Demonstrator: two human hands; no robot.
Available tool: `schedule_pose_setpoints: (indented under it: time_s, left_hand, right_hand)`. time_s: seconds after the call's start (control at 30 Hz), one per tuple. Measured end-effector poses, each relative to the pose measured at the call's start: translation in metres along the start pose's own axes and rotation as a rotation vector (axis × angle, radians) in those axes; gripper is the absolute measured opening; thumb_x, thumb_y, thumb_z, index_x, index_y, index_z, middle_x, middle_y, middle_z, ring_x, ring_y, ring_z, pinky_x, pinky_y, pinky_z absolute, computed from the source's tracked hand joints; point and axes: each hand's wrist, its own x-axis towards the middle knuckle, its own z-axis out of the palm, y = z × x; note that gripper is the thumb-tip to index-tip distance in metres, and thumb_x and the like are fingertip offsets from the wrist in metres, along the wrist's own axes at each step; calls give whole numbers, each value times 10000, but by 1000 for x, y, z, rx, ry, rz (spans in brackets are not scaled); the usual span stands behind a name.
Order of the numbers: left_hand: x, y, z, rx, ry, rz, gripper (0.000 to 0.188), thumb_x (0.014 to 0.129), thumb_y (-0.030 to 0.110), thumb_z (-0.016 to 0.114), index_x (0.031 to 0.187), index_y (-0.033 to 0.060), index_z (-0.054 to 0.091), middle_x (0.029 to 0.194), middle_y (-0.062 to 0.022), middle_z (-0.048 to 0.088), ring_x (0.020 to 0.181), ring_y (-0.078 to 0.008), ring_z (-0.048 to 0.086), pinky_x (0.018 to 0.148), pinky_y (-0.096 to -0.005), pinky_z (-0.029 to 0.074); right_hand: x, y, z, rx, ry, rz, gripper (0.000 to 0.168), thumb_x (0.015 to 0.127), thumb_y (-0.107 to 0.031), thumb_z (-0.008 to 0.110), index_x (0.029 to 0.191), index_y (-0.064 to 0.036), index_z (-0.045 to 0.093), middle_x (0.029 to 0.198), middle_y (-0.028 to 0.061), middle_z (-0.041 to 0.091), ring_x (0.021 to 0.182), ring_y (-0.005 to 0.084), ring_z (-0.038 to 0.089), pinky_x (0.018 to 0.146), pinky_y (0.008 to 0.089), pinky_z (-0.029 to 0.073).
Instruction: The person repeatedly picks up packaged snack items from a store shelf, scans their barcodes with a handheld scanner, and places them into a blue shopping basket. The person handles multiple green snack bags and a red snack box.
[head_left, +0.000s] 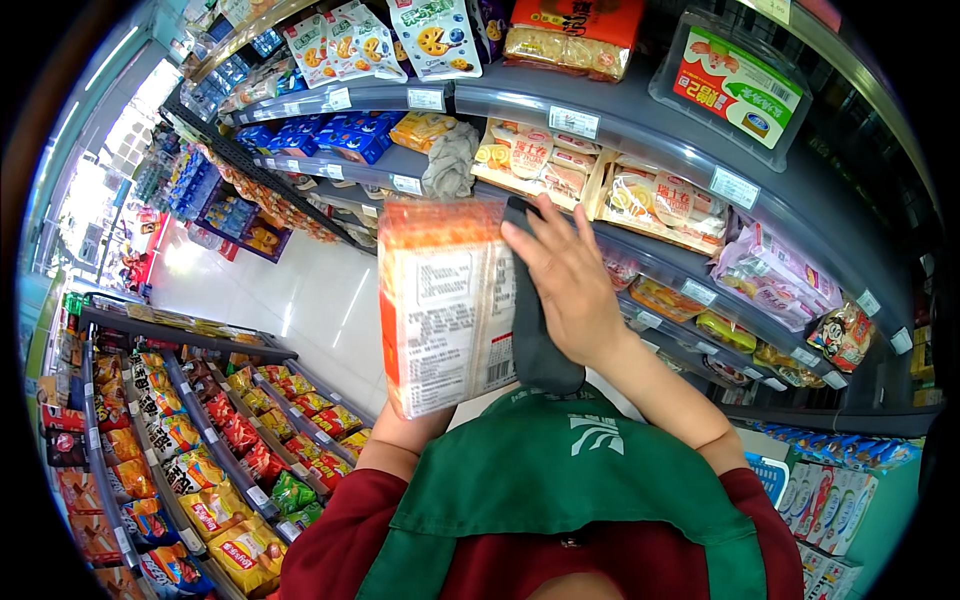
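Observation:
In front of my chest, a clear plastic food package (442, 322) stands upright in the air. Its white back panel bears writing and a barcode, with orange-red along the top and left side. My left forearm (409, 439) runs up behind its lower edge, so the left hand itself is hidden. Along the package's right edge stands a dark grey flat strip (544, 322); I cannot tell what it belongs to. My right hand (566, 281) lies over this strip, fingers spread and pointing upward. The thumb reaches to the package's edge.
Curved grey shelves (645, 135) ahead hold Swiss roll bags (536, 161), blue boxes (356, 135), a crumpled grey cloth (450, 161) and a clear plastic tub (731, 90). A snack rack (187, 442) with chip bags stands at lower left. White tiled floor (300, 277) lies between.

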Motion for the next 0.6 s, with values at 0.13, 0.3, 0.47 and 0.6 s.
schedule_pose_setpoints:
  time_s: [0.13,0.3,0.47,0.6]
  left_hand:
    - [-3,-4,1,-6,10,6,609,928,536,422,1263,29,464,1168,-160,579,1024,-272,596,859,-406,516]
    - [8,-6,8,9,1,20,609,926,528,435,1272,26,457,1184,-165,571,1038,-279,590,867,-410,513]
    - [14,-4,15,0,-8,35,611,924,520,447,1281,24,450,1199,-169,563,1053,-286,583,875,-414,509]
    - [17,-5,22,-17,-13,48,613,922,514,456,1288,22,445,1211,-173,556,1065,-291,578,881,-417,506]
  right_hand:
    - [15,-7,-6,131,-6,-72,433,869,-52,472,1300,-92,493,1318,161,497,1305,322,400,1084,535,246]
    - [37,-27,1,180,-14,-160,438,844,-68,548,1278,-100,505,1290,158,513,1246,328,459,1056,523,302]
    - [23,-7,8,21,1,2,407,891,-162,509,1293,-113,471,1219,166,548,1191,310,496,1060,527,278]
    - [4,12,-1,1,-4,190,372,917,-211,500,1267,-87,478,1188,153,560,1148,322,509,1030,525,302]
